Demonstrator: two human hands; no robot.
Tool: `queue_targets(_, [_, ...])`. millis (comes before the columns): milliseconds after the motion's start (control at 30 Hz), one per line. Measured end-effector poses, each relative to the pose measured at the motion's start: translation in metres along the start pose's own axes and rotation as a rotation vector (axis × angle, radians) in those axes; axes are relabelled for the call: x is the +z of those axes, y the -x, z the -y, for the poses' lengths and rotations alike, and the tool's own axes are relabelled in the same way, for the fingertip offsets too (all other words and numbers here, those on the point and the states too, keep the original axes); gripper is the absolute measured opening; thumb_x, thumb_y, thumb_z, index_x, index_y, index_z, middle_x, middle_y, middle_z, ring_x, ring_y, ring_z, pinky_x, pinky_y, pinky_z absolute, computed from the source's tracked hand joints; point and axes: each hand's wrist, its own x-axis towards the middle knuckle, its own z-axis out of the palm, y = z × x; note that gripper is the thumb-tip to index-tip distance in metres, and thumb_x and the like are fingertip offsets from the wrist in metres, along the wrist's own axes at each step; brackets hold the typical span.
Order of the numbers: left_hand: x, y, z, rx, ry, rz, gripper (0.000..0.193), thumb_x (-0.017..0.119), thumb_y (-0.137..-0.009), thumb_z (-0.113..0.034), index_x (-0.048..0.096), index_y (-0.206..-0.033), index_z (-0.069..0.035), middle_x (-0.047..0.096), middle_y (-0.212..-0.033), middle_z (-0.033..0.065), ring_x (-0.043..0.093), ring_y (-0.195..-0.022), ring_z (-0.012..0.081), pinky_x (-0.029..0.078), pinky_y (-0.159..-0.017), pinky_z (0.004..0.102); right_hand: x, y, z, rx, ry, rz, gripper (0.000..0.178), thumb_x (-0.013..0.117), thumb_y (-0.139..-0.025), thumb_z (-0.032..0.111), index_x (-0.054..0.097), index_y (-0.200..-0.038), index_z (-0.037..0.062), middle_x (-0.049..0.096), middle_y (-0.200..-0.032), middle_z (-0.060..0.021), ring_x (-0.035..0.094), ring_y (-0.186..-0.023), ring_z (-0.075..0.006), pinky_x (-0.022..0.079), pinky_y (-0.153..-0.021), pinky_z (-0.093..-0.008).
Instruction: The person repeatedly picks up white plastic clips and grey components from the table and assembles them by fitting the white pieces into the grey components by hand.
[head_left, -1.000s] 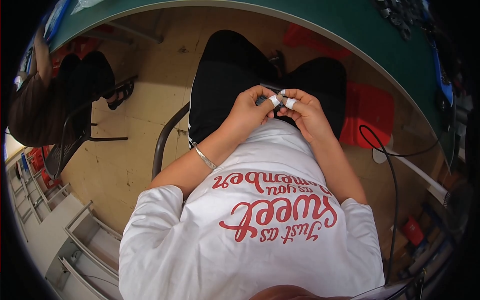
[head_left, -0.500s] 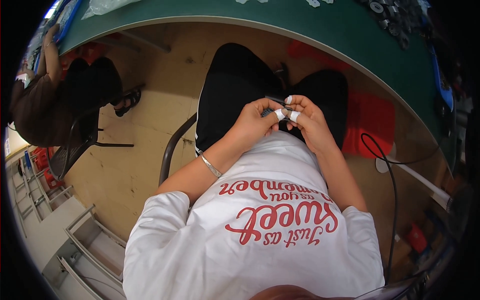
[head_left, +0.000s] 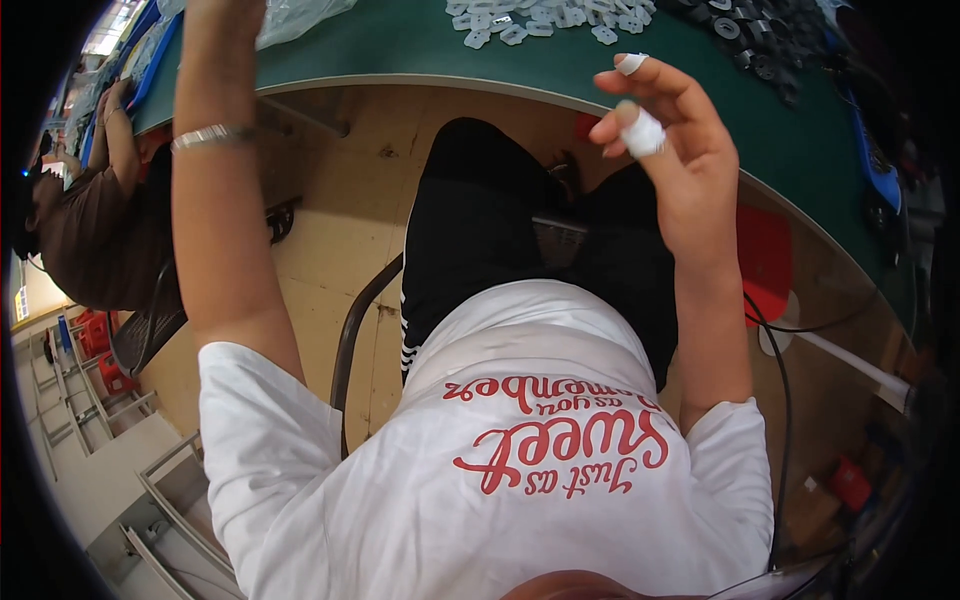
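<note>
White short-sleeved T-shirt [head_left: 480, 450] with red lettering [head_left: 575, 440] across the front, black trousers [head_left: 475, 215] with white stripes [head_left: 406, 345] down the outer side, silver-coloured bracelet [head_left: 211, 136] on the person's left wrist, white wrappings [head_left: 644, 133] on thumb and one fingertip of the right hand [head_left: 692, 145]

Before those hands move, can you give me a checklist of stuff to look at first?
1. Bare right hand free: ok, nothing shows between its parted thumb and fingers.
2. White wraps on that hand's thumb and one finger in place: ok, both show.
3. Bare left hand free: cannot tell, it is mostly cut off at the top edge.
4. Small flat white plastic pieces on the green tabletop: ok, spread out there.
5. Dark round parts on the tabletop: ok, heaped right of the white pieces.
6. Black cable clear of the right hand: ok, it hangs apart.
</note>
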Motion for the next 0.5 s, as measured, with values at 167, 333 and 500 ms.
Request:
queue_targets(167, [0.061, 0.036, 0.035, 0.115, -0.449, -0.241, 0.027, 0.049, -0.093, -0.009, 0.053, -0.115, 0.006, 0.057, -0.080, 0.0043, 0.048, -0.062, 0.0078, 0.035, -0.049, 0.0179, -0.027, -0.045, -0.021, -0.131, 0.754, -0.269, 0.017, 0.065, -0.086, 0.007, 0.063, -0.102, 0.0005, 0.064, -0.089, -0.0039, 0.060, -0.074, -0.0077, 0.049, -0.065, -0.0231])
queue_targets(333, [0.089, 0.130, 0.134, -0.374, -0.232, 0.255, 0.037, 0.054, -0.087, -0.005, 0.049, -0.123, 0.006, 0.063, -0.102, 0.0136, 0.059, -0.067, 0.0112, 0.041, -0.047, 0.0181, -0.015, -0.061, -0.017, 0.089, 1.265, -0.198, 0.015, 0.063, -0.088, 0.005, 0.064, -0.103, 0.0010, 0.064, -0.090, -0.0010, 0.059, -0.079, -0.0072, 0.046, -0.070, -0.0205])
queue_targets(500, [0.094, 0.180, 0.208, -0.721, -0.045, 0.017, 0.025, 0.054, -0.090, -0.003, 0.057, -0.114, 0.004, 0.064, -0.103, 0.0144, 0.068, -0.084, 0.0177, 0.054, -0.060, 0.0209, -0.020, -0.061, -0.017, -0.067, 0.993, -0.293, 0.013, 0.066, -0.076, 0.005, 0.057, -0.085, 0.0010, 0.060, -0.073, -0.0172, 0.061, -0.069, -0.0324, 0.048, -0.063, -0.0379])
